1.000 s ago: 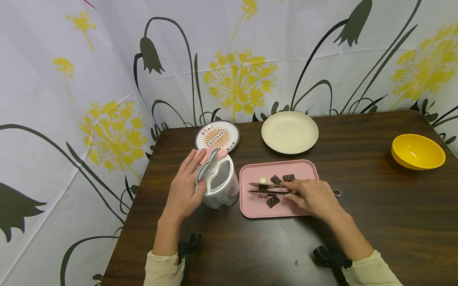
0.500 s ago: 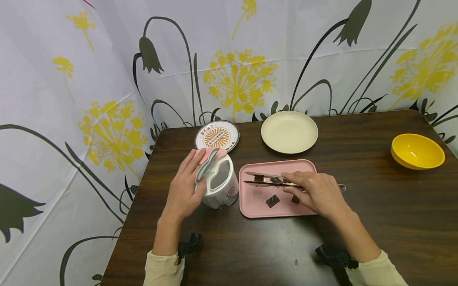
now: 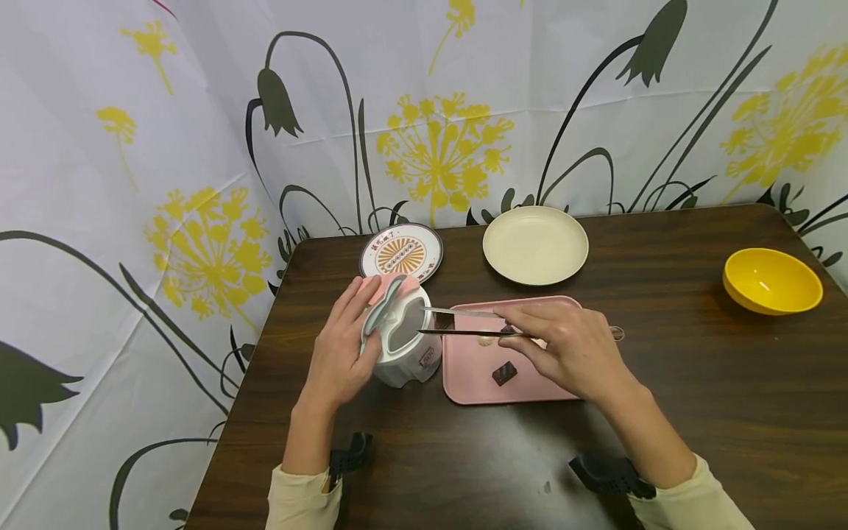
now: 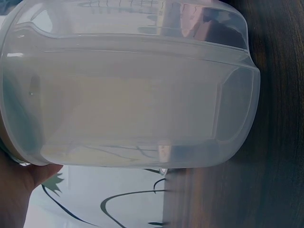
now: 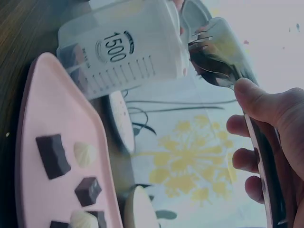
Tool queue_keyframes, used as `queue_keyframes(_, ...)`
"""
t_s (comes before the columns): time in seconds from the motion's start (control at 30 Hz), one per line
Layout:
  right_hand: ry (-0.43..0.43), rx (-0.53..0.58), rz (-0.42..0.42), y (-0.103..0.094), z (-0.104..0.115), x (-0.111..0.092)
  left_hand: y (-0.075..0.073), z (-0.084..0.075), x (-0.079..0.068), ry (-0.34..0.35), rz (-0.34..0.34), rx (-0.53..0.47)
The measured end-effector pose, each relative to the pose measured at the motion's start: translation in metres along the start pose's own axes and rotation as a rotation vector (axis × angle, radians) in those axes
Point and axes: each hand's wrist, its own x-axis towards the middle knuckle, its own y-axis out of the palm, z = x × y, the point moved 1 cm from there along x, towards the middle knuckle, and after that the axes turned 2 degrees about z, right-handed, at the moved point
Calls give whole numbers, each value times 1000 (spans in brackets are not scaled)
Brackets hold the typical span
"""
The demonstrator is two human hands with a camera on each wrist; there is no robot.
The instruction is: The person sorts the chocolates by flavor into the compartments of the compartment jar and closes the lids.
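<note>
Our right hand (image 3: 563, 347), grasping tongs (image 3: 467, 333), is moving left from tray (image 3: 530, 386) to container (image 3: 399, 368), apparently putting a transfer under way.

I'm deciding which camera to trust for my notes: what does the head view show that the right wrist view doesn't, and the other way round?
Only the head view shows the yellow bowl, the sleeves and the sunburst print on the white plate.

Only the right wrist view shows the jug with clear measuring lines, and the forked and rounded tips of the tongs.

Both share the right hand holding the tongs, the pink tray and the cream plate.
</note>
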Motion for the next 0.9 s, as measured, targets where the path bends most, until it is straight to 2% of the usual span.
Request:
queue_keyframes(0.23,-48,48,-21,10,9,16,0,0,-1,6,-6,2)
queue_keyframes(0.53,-18,72,45,25,15,22,2,2,1,22,-20,1)
queue_keyframes(0.9,12,64,67,30,15,21,1,-1,0,1,-14,-3)
